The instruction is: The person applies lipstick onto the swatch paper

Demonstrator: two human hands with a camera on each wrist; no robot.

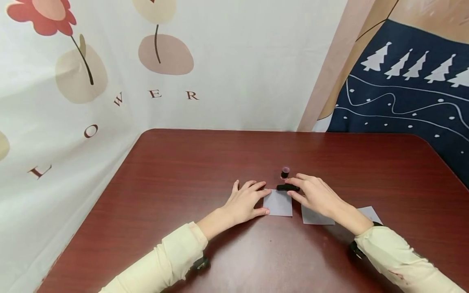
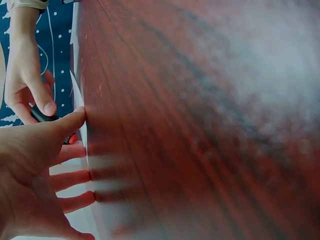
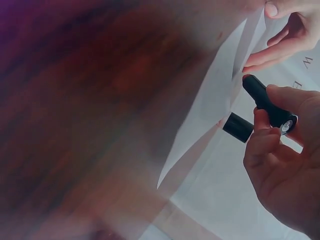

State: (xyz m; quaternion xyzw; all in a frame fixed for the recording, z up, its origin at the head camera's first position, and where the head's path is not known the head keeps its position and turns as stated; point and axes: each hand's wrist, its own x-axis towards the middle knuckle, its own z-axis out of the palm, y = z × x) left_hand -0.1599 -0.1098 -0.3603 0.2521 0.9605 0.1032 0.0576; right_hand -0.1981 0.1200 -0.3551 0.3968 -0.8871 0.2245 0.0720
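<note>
A small square of pale paper lies flat on the table. My left hand rests at its left side, fingers spread and fairly straight, with thumb and fingertips touching the edge. Just above the paper's upper right corner, my right hand holds a short black stamp between thumb and fingers. The stamp lies sideways, its wider round end, with a pale face, turned towards the right wrist camera. Behind it stands a small black cap-like cylinder with pinkish ends, apart from the fingers.
A second pale paper lies partly under my right hand, and another sheet shows beside the right wrist. All lie on the dark red wooden table. Printed cloth hangs behind the table and along its left side.
</note>
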